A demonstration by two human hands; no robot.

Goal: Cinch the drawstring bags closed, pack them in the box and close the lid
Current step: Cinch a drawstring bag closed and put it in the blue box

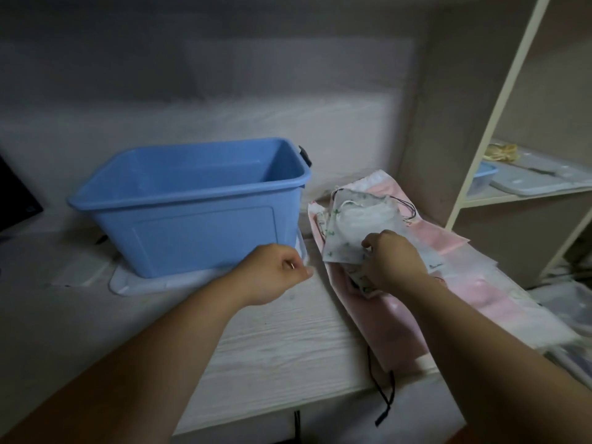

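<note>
An open blue plastic box (205,216) stands on the pale wooden desk, resting on a translucent white lid (128,285). To its right lies a pile of drawstring bags: a white bag with small green prints (349,232) on top of long pink bags (397,318) with black cords. My right hand (392,262) grips the near edge of the white printed bag. My left hand (278,272) hovers in front of the box's right corner with its fingers curled; whether it holds a thin cord is unclear.
A black cord (386,402) hangs over the desk's front edge. A beige shelf unit (499,100) stands at the right, holding clear lids and a small blue tub (483,177). A dark screen edge (16,200) is at the far left.
</note>
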